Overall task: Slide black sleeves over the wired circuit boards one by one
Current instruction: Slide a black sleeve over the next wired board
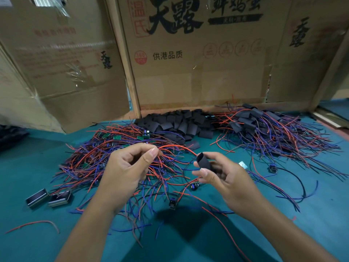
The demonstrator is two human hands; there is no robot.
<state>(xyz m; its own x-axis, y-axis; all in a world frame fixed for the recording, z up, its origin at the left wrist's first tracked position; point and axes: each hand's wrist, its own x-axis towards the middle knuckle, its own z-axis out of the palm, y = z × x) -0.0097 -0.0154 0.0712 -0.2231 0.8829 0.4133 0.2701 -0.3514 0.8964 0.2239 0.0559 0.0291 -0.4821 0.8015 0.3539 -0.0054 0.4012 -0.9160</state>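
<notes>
Right hand (222, 176) pinching short black flattened tube sleeve (204, 162) between thumb and fingers, open mouth tilted up and left toward the other hand. Probably held that way to keep the mouth open and aimed for threading. Sleeve sticking out above the fingertips, lower end hidden in the grip.

Left hand (128, 167) curled, thumb and forefinger pinched on thin red insulated wire (177, 147) arcing right toward the sleeve mouth. Wire end near the sleeve, contact not clear. Board on this wire not visible, likely hidden behind the hand or buried in the pile; cannot tell.

Loose heap of unsleeved small green circuit boards with red, blue and black leads (117, 148) directly under and behind left hand, within easy reach as supply. Pile of spare black sleeves (179, 123) at centre back against printed brown cardboard box wall (188, 63). Heap of already sleeved boards with trailing wires (273, 127) at back right, well apart from the raw heap, presumably to keep done and undone separate.

Two small metal open-ended housings (49, 198) on teal felt-like table surface (283, 233), front left, untouched.

Judgement: feeding stage, leads first, sleeve not yet on board.
</notes>
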